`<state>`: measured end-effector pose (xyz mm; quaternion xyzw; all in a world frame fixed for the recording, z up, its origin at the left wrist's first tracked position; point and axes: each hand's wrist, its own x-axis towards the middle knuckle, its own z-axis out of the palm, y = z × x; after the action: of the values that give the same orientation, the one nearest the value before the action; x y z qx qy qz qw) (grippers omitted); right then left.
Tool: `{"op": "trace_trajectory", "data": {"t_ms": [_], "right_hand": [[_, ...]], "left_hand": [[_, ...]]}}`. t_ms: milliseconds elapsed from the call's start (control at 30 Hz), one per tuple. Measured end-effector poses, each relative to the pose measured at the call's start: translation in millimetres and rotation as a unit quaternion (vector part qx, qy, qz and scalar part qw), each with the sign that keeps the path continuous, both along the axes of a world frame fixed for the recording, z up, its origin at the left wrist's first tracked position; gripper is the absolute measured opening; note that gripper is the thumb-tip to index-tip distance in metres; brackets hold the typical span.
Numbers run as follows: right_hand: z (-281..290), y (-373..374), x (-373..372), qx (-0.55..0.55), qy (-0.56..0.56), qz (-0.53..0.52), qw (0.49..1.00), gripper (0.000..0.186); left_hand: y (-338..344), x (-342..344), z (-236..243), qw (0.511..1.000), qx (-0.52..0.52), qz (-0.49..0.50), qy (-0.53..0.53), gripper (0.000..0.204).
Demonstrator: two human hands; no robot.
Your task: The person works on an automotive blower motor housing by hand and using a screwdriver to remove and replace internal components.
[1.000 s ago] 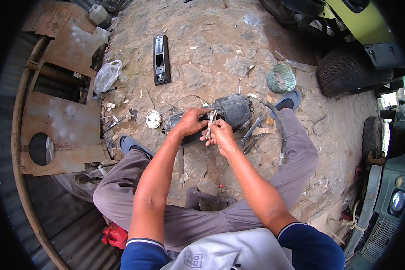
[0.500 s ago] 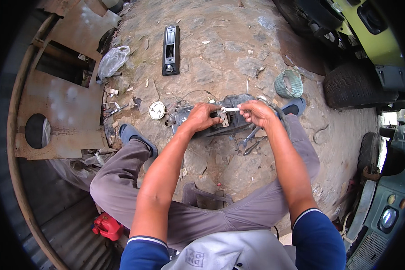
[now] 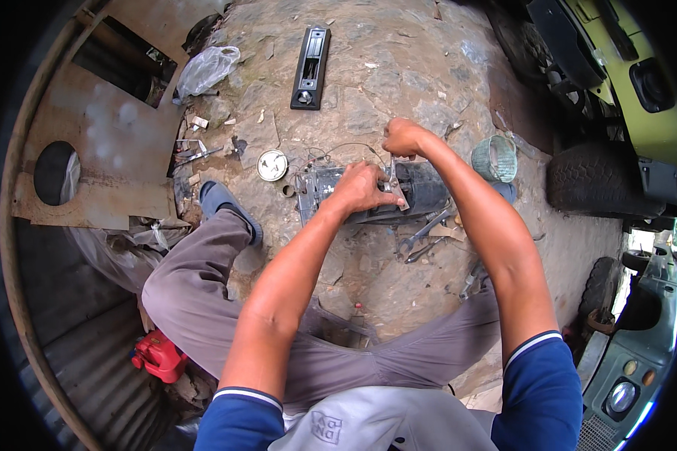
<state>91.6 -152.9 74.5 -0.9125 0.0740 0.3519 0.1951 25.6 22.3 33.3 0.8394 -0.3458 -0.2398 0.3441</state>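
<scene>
On the stone floor [image 3: 384,90] between the person's knees sits a dark motor housing [image 3: 421,192]. The left hand [image 3: 361,188] presses closed on its top; just beyond, the right hand [image 3: 404,137] pinches a slim metal tool [image 3: 393,171] upright. A round gauge [image 3: 272,164] lies left.

Person seen from above, lower half of the frame. Short navy sleeves [image 3: 538,376] with a thin white band at each hem leave the forearms bare. Grey-brown trousers [image 3: 195,286] cover both legs. A dark blue slip-on shoe [image 3: 229,209] sits left of centre; pale grey cloth lies at the bottom edge.
</scene>
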Motion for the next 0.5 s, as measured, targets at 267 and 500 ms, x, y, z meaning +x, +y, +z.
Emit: {"op": "trace_trajectory", "data": {"t_ms": [267,500], "right_hand": [[20,33,0,-0.085,-0.059,0.123,0.987,0.025],[34,60,-10,-0.117,-0.076,0.173,0.975,0.023]], "left_hand": [[-5,-66,6,0.974,0.018,0.153,-0.168,0.085],[-30,-93,2,0.933,0.041,0.299,0.193,0.051]]}}
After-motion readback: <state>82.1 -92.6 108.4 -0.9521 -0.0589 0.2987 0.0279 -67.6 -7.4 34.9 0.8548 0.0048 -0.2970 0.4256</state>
